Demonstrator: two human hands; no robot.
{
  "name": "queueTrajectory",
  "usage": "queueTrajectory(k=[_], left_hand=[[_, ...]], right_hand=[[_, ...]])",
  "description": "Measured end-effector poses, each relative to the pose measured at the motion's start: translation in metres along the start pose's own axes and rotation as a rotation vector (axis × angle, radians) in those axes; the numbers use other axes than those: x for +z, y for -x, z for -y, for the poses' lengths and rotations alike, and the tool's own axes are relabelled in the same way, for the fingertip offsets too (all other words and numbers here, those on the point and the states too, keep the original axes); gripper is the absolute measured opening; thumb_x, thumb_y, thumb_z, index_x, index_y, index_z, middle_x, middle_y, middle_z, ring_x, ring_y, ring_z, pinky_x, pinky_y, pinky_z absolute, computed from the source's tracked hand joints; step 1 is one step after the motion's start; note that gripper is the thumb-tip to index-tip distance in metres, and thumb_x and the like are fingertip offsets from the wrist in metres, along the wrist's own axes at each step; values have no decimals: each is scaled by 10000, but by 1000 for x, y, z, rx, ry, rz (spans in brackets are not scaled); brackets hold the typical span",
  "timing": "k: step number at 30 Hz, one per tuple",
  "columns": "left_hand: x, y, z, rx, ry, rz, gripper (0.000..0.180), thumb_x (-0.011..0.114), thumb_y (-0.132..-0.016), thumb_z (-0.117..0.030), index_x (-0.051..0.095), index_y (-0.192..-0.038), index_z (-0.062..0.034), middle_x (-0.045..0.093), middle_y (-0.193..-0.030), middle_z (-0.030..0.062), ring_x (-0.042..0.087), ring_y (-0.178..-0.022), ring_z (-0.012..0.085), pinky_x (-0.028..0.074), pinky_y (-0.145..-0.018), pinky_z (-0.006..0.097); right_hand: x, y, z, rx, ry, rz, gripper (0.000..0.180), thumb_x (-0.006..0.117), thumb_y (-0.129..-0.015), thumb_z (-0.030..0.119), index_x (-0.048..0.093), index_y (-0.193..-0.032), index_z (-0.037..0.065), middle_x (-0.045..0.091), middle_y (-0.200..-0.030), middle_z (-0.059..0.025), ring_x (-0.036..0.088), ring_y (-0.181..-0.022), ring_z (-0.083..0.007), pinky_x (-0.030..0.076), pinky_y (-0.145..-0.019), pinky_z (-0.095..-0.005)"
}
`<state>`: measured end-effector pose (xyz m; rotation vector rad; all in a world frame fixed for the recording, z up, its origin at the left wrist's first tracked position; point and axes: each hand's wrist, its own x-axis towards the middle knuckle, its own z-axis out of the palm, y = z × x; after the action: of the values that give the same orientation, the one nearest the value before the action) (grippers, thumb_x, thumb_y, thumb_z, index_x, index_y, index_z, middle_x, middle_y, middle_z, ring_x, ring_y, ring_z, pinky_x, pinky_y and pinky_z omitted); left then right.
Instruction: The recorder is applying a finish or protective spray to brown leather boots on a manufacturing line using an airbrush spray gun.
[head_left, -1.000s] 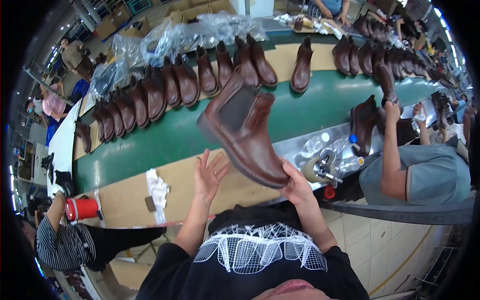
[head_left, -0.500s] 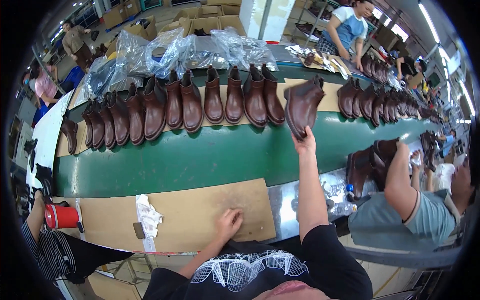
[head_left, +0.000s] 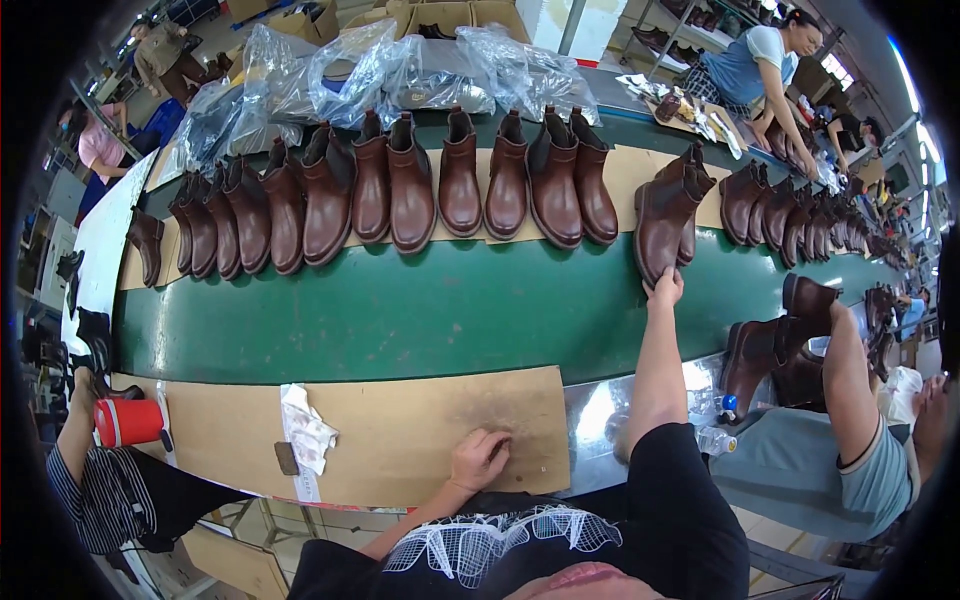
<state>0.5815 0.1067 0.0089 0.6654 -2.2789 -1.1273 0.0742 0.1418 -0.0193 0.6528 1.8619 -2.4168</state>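
My right hand (head_left: 664, 287), arm stretched forward, grips the toe of a dark brown ankle boot (head_left: 660, 222) over the far side of the green work surface (head_left: 400, 310). Another brown boot (head_left: 689, 240) shows partly behind it. To its left, several similar boots (head_left: 460, 180) stand in a row on strips of cardboard, toes toward me. My left hand (head_left: 480, 460) rests on the near cardboard sheet (head_left: 400, 420) with its fingers curled in, and nothing shows in them.
More boots (head_left: 745, 205) continue the row rightward. Clear plastic bags (head_left: 350, 75) lie behind the row. A white cloth (head_left: 305, 430), a small brown block (head_left: 287, 458) and a red container (head_left: 127, 422) are at near left. A co-worker's arm (head_left: 850, 390) handles boots at right; another person (head_left: 760, 75) works opposite.
The boot in my right hand has gone from turned and held apart to more upright, in front of another boot. My view has shifted; my left hand stays on the cardboard.
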Motion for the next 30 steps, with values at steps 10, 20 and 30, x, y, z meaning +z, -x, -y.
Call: queueTrajectory(k=[10,20,30], left_hand=[[14,8,14,19,17,-51,134,697,-783,-60,689,-915,-82,604,-769,81,607,-642,228,499,-589,329],[31,10,23,57,43,-86,145,688,-806,15,708,-930,-56,560,-747,33,531,-581,107,457,-536,240],[22,14,29,47,9,-61,164,665,-782,17,704,-925,-54,575,-750,36,559,-602,114,478,-547,242]], right_hand=[[-31,236,-1,-546,291,551,346,630,-911,100,589,-1253,70,606,-1204,-43,549,-1111,-155,423,-942,-281],[-334,359,90,-668,884,634,81,661,-855,76,709,-906,35,692,-835,-123,660,-747,-274,520,-682,-353],[-400,303,72,-867,935,118,512,636,-836,17,495,-1327,-12,522,-1289,-228,525,-1182,-344,454,-965,-386]])
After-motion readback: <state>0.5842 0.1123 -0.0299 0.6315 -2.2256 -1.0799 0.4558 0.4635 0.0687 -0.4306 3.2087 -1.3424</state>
